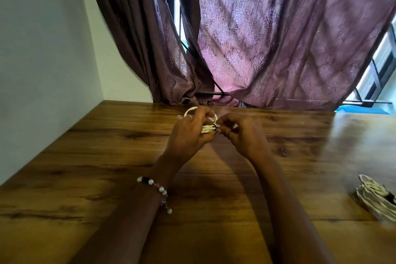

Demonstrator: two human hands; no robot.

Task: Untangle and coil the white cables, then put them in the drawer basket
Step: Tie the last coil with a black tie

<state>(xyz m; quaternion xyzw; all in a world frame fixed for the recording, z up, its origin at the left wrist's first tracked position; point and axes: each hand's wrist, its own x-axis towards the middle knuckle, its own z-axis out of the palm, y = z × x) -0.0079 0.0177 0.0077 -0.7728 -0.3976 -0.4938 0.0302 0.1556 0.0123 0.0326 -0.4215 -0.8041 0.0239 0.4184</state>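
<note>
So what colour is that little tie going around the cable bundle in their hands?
Black: a thin black tie around the white coiled cable, seen in the head view.

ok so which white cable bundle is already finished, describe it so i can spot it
Start at the wooden table and follow it to its right edge, near the bottom of the view. The coiled white cable bundle lies there alone with a dark tie, apart from both hands; the other coil is held up in the middle.

white cable [207,128], purple damask-patterned curtain [278,38], brown wood-grain table [85,167]
</note>
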